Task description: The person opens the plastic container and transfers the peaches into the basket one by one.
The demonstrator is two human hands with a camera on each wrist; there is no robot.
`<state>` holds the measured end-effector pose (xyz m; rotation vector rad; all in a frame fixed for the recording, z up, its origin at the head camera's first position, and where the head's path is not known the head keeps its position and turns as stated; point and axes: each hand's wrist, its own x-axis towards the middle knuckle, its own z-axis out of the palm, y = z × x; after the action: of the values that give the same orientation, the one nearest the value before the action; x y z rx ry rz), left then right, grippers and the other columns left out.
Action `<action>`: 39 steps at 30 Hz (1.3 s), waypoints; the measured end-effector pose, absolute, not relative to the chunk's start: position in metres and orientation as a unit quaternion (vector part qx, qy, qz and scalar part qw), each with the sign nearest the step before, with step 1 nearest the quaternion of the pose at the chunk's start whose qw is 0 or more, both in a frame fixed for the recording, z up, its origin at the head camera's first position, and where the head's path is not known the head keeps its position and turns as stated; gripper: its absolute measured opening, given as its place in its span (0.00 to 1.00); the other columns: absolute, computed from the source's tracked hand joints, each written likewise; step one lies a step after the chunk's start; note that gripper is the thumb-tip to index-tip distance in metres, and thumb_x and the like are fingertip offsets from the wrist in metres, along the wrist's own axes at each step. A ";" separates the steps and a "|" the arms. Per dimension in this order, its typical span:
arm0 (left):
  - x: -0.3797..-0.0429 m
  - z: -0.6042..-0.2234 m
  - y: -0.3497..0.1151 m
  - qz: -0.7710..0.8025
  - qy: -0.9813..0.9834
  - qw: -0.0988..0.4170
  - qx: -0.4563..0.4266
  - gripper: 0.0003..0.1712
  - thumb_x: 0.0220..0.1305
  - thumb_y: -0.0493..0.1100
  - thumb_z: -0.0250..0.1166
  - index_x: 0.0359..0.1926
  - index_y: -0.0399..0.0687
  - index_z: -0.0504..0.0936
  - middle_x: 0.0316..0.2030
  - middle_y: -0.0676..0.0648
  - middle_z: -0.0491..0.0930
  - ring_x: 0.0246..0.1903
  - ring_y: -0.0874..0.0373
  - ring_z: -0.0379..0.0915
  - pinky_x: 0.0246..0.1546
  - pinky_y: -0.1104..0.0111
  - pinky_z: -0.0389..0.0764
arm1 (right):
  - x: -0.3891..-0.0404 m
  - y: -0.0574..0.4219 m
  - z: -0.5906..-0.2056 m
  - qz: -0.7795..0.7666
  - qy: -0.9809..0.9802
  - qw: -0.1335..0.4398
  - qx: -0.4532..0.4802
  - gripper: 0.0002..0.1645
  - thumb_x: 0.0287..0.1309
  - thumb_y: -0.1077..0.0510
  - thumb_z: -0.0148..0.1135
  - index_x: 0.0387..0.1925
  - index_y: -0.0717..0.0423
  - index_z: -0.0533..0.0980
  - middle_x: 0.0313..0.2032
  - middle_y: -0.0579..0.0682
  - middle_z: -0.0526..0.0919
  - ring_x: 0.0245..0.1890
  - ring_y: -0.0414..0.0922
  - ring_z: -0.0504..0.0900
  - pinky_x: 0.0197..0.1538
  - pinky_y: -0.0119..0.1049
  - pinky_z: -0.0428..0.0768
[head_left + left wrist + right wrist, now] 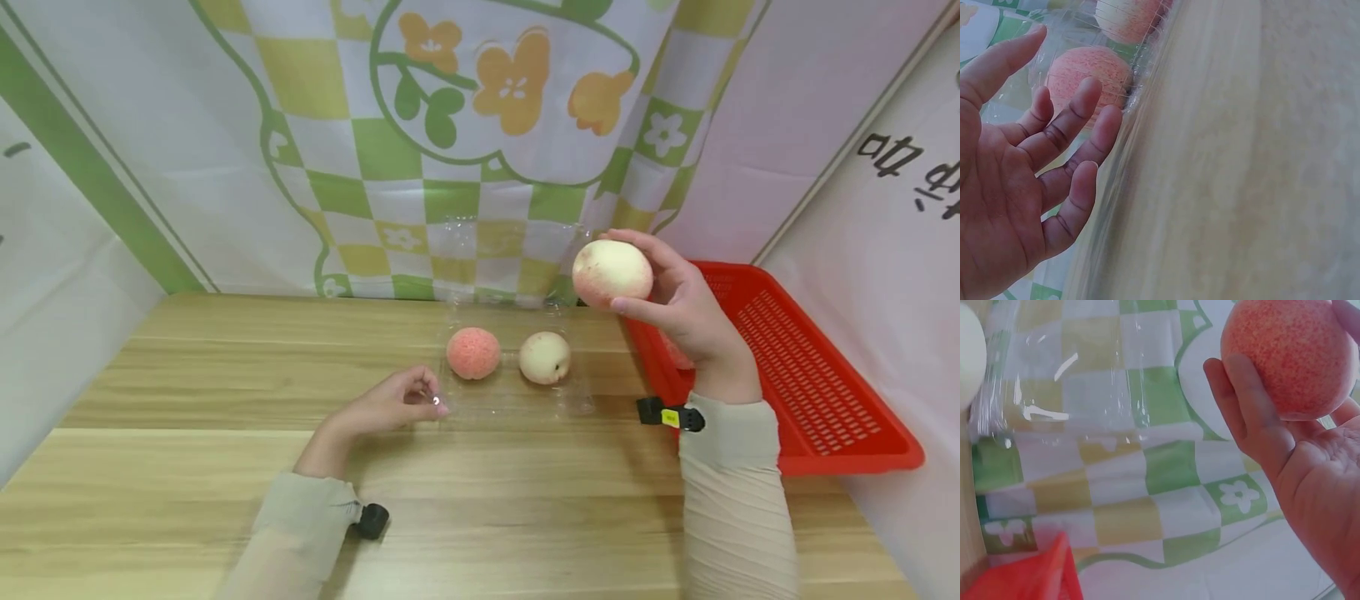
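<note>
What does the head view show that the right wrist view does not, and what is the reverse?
Only the head view shows the left hand, the pink fruit in the clear container and the holes of the red basket.

Only the right wrist view shows the strongly red-speckled side of the held fruit.

Both share the right hand gripping that fruit, the clear container, the red basket and the checked cloth.

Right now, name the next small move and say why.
I'd probably lower the held peach toward the clear container: the right hand holds it in the air, two peaches lie inside, the lid stands open, and the left hand is at the near-left corner.
</note>
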<state>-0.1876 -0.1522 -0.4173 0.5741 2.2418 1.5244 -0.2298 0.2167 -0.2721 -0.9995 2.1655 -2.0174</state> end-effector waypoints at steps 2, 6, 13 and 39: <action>-0.188 -0.417 -0.152 0.542 0.795 0.184 0.202 0.15 0.65 0.41 0.67 0.42 0.42 0.69 0.39 0.46 0.77 0.41 0.54 0.78 0.43 0.64 0.77 | -0.231 0.221 -0.269 -0.647 0.690 0.008 -0.324 0.39 0.56 0.78 0.59 0.68 0.53 0.68 0.63 0.50 0.72 0.58 0.48 0.73 0.52 0.31 0.82; -0.188 -0.417 -0.153 0.540 0.797 0.181 0.201 0.14 0.65 0.40 0.67 0.42 0.42 0.69 0.39 0.46 0.78 0.42 0.54 0.79 0.44 0.64 0.77 | -0.231 0.230 -0.264 -0.650 0.687 0.007 -0.324 0.38 0.57 0.79 0.57 0.68 0.53 0.68 0.63 0.50 0.72 0.56 0.48 0.74 0.50 0.31 0.83; -0.187 -0.416 -0.154 0.540 0.798 0.179 0.198 0.14 0.65 0.40 0.67 0.42 0.43 0.69 0.39 0.47 0.78 0.43 0.53 0.78 0.46 0.63 0.77 | -0.236 0.247 -0.262 -0.653 0.693 -0.007 -0.305 0.38 0.58 0.79 0.57 0.68 0.53 0.68 0.64 0.50 0.71 0.57 0.47 0.73 0.50 0.29 0.82; -0.185 -0.418 -0.152 0.551 0.789 0.191 0.194 0.15 0.65 0.42 0.67 0.42 0.42 0.68 0.38 0.47 0.77 0.40 0.55 0.77 0.41 0.63 0.76 | -0.265 0.341 -0.291 -0.761 0.610 -0.071 -0.210 0.36 0.58 0.82 0.54 0.65 0.55 0.70 0.58 0.48 0.74 0.50 0.43 0.76 0.42 0.31 0.85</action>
<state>-0.1853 -0.1524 -0.4177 0.5453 2.2165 1.5471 -0.2649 0.3412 -0.2907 -0.6899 2.0099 -2.5046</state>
